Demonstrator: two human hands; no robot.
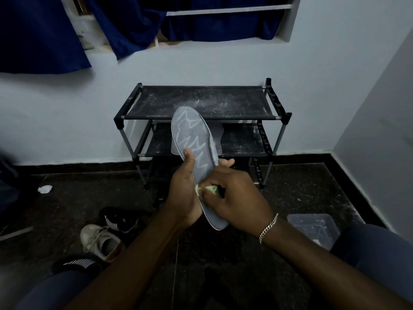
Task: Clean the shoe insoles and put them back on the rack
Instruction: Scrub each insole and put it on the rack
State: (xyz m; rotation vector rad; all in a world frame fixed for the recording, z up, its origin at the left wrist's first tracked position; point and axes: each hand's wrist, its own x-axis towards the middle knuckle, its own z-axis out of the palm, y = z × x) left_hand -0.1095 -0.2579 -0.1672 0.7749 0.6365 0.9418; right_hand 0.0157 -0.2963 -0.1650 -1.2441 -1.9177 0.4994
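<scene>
A grey insole (192,139) with a pale zigzag pattern is held up in front of the black shoe rack (201,101). My left hand (182,193) grips its left edge, thumb on the patterned face. My right hand (237,198) pinches a small light green cloth (211,189) against the insole's lower part. A second, paler insole (218,136) shows behind the first; how it is held is hidden. The rack's fabric shelves are dusted with white specks.
On the dark floor at the left lie a beige sneaker (101,242) and black shoes (118,220). A clear plastic container (312,229) sits at the right near my knee. A crumpled white scrap (45,189) lies at the far left. Blue curtains hang above.
</scene>
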